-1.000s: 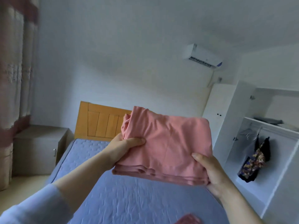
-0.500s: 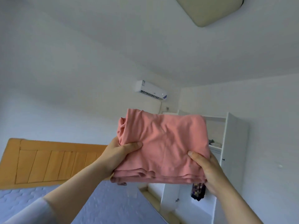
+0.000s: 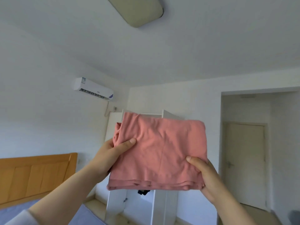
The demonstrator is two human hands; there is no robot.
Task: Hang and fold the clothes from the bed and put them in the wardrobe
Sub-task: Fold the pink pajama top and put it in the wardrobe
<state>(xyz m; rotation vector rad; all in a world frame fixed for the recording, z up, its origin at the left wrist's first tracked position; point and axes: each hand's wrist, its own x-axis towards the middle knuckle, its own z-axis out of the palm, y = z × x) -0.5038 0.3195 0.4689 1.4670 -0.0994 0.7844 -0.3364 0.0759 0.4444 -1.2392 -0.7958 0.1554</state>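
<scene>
Both hands grip the folded pink garment (image 3: 160, 153) (thumbs on top) — left hand (image 3: 112, 153) and right hand (image 3: 206, 176) at opposite edges — before the white wardrobe (image 3: 164, 207).

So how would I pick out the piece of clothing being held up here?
Find the white wardrobe in the room's corner, below and right of the wall air conditioner. In front of it, the left hand and right hand hold up a folded pink garment. It is the only pink thing, unlike the dark garment showing just beneath it.
</scene>
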